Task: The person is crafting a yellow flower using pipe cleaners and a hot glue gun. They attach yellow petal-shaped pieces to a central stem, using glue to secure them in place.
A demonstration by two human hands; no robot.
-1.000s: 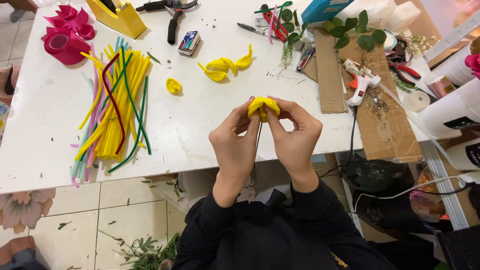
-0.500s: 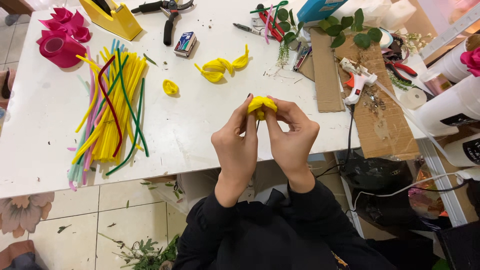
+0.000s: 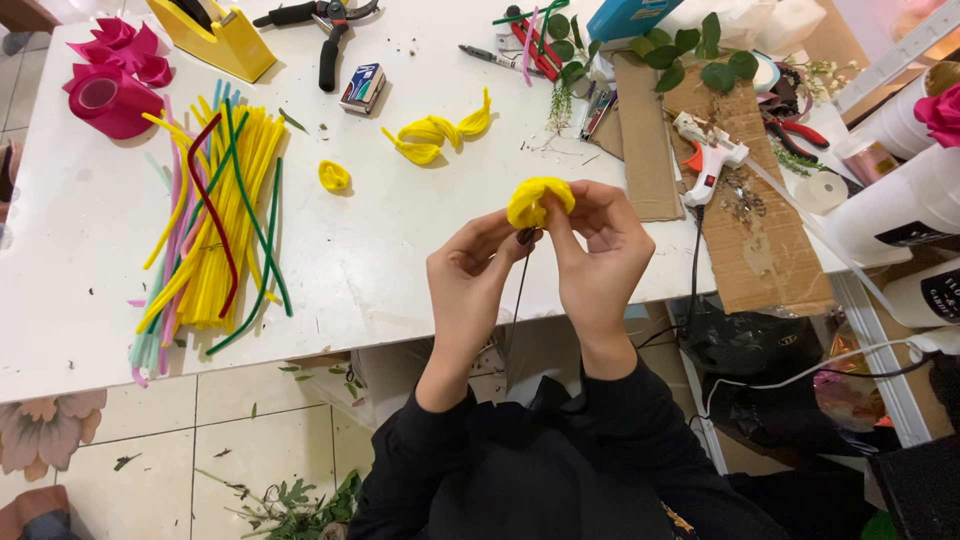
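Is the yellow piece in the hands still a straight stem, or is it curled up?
Curled up. The yellow piece forms a rounded, layered bud, pinched between the left hand and right hand.

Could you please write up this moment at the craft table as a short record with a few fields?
left hand: left hand pinches the yellow flower from below
right hand: right hand in a grip on the flower's right side
stem: thin dark wire hangs beneath the flower
table, left: pile of pipe cleaners, mostly yellow
table, centre: yellow twisted pieces
table, right: glue gun on cardboard
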